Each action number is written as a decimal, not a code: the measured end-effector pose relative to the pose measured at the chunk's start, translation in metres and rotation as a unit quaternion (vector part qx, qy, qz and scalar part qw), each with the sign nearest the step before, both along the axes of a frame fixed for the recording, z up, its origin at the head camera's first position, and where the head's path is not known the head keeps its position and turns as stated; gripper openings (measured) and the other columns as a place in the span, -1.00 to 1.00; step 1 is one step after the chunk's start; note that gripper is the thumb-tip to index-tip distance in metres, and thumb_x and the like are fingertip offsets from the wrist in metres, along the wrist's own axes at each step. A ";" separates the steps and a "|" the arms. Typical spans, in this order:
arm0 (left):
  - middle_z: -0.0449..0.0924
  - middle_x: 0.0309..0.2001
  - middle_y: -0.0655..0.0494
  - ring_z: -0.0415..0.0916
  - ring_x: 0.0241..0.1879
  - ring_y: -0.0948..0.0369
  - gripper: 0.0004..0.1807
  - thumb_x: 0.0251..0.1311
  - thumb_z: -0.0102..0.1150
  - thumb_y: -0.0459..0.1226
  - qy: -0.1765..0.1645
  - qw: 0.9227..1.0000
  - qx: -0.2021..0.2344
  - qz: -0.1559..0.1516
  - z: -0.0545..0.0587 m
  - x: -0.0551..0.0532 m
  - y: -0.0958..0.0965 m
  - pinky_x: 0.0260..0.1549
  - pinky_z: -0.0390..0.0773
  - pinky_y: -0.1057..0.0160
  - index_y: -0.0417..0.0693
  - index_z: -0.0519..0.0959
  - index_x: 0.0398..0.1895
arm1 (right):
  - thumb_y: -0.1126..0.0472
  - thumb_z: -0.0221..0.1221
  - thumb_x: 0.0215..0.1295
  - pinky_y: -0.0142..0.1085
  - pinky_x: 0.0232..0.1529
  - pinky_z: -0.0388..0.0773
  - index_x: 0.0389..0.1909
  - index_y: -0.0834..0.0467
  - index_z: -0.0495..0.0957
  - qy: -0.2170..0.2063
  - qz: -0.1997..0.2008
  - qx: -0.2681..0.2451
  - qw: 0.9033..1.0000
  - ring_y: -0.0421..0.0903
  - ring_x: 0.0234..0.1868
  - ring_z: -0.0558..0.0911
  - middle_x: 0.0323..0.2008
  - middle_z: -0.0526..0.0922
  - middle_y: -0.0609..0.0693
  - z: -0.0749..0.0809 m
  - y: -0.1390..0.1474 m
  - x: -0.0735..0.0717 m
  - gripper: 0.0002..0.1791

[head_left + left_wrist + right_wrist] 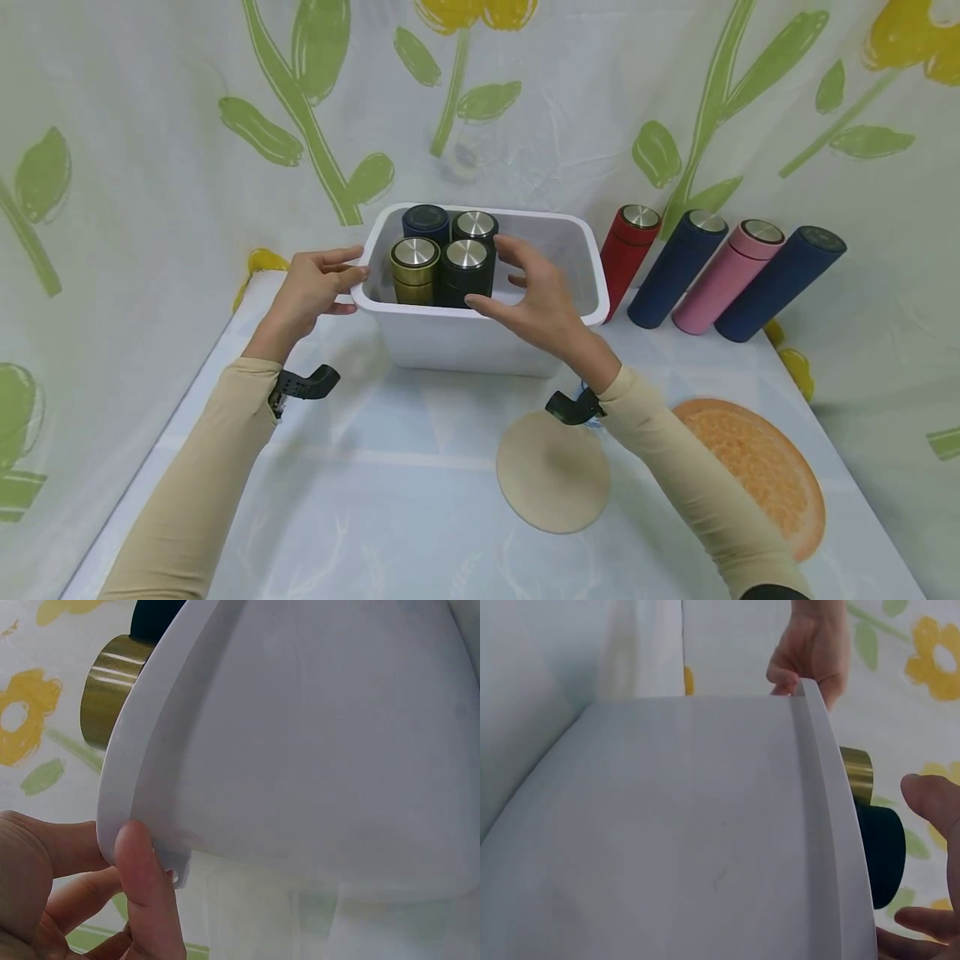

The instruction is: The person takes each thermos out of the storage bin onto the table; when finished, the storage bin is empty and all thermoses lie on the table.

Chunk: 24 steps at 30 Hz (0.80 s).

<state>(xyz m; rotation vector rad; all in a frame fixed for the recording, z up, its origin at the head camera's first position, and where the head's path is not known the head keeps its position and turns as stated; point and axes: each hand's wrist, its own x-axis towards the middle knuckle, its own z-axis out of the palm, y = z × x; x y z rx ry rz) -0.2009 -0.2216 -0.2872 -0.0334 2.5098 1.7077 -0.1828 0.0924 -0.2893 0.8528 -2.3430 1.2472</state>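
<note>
The left arm point(191, 487) and right arm point(686, 467) reach forward and inward. The left hand point(318, 283) pinches between thumb and fingers; the right hand point(540, 300) arches, thumb well apart from its fingers.

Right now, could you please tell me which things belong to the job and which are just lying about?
Likely in the job:
white bin, rim pinched by the left grip
gold, navy and black flasks inside it
perhaps red, pink and navy flasks outside

Apparently just lying about:
round beige mat
round orange mat
</note>
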 end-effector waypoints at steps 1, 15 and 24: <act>0.50 0.22 -0.21 0.61 -0.16 0.17 -0.42 0.43 0.16 -0.19 0.000 1.000 0.001 0.000 0.000 0.000 0.000 -0.33 0.70 0.30 0.01 0.33 0.48 | 0.12 0.51 0.08 -0.05 0.08 0.61 0.35 0.25 0.37 -0.001 0.000 -0.001 1.000 -0.02 0.25 0.51 0.27 0.51 0.08 0.000 -0.002 -0.001 -0.17; 0.51 0.22 -0.23 0.62 -0.20 0.22 -0.43 0.43 0.16 -0.22 -0.001 1.000 0.009 -0.002 -0.002 0.001 -0.001 -0.35 0.70 0.29 -0.01 0.35 0.47 | 0.17 0.52 0.05 -0.28 -0.11 0.67 0.21 0.29 0.48 0.000 -0.052 -0.015 0.999 -0.07 0.04 0.63 0.06 0.62 0.09 0.001 -0.023 -0.006 -0.29; 0.51 0.22 -0.23 0.61 -0.18 0.20 -0.43 0.43 0.16 -0.21 -0.002 1.000 0.010 0.000 0.001 0.001 -0.001 -0.35 0.70 0.30 0.00 0.35 0.47 | 0.19 0.54 0.02 -0.18 -0.13 0.70 0.17 0.28 0.50 -0.012 -0.048 -0.016 0.999 -0.05 -0.02 0.60 -0.03 0.60 0.09 0.004 -0.020 -0.008 -0.31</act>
